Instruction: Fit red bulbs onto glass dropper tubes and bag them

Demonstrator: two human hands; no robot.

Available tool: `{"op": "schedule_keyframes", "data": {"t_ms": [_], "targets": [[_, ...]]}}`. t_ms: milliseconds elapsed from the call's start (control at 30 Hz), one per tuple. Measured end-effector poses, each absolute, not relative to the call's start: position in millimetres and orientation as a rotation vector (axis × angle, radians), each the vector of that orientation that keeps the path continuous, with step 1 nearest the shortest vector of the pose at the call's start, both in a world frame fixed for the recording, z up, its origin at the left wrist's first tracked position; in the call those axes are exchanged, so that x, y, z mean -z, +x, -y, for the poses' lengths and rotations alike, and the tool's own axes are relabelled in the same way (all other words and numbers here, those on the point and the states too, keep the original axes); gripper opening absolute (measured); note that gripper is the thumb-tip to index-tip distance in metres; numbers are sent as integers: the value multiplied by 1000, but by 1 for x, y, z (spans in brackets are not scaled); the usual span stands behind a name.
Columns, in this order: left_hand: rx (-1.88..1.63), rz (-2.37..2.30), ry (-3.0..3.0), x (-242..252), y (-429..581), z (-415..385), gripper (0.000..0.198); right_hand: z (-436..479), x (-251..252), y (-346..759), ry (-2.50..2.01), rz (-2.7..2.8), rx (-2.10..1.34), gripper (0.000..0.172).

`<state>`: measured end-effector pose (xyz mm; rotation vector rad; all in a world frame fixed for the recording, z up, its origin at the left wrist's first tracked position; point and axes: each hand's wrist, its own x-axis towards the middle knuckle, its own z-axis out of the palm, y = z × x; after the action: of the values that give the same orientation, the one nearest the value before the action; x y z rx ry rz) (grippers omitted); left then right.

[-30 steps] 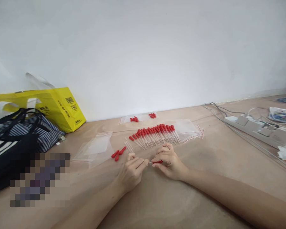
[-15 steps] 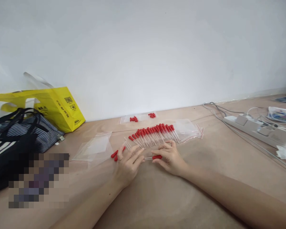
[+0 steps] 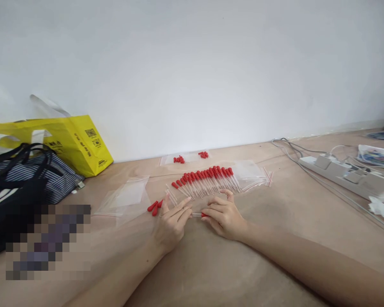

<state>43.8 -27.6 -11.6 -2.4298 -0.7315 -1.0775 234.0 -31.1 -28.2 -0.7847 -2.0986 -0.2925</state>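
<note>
Between my hands lies a glass dropper tube [image 3: 196, 215], held level just above the table. My left hand [image 3: 173, 221] pinches its left end with thumb and fingers. Closed round the red rubber bulb [image 3: 204, 215] at the tube's right end is my right hand [image 3: 225, 216]; most of the bulb is hidden by the fingers. Just beyond the hands, a row of droppers with red bulbs [image 3: 208, 175] lies side by side. A few bare glass tubes [image 3: 170, 194] rest at the row's left end, and several loose red bulbs [image 3: 152, 206] lie left of my left hand.
Clear zip bags [image 3: 129, 194] lie to the left, with another bag [image 3: 248, 172] under the row's right end. Small red bulbs [image 3: 179, 159] sit on plastic by the wall. A yellow bag [image 3: 83, 145] and dark striped bag [image 3: 60, 179] stand left; a power strip [image 3: 342, 175] is right.
My right hand has shifted slightly left and its fingers now cover more of the red bulb. Less of the glass tube shows between the hands.
</note>
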Motion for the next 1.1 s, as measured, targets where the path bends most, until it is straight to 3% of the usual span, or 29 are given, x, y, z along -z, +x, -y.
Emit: {"op": "schedule_keyframes", "data": {"t_ms": [733,800,900,1100], "targets": [[947,800,-2466,5,45,29,28,27,21,231,-912,2166,-13,12],[915,830,-2451,5,43,26,26,26,21,235,-962,2143,-53,19],[867,975,-2410,4,34,20,25,25,22,245,-1058,2082,-78,35],[618,1718,-2456,-14,16,-4,28,18,29,259,-1207,1962,-68,22]]}}
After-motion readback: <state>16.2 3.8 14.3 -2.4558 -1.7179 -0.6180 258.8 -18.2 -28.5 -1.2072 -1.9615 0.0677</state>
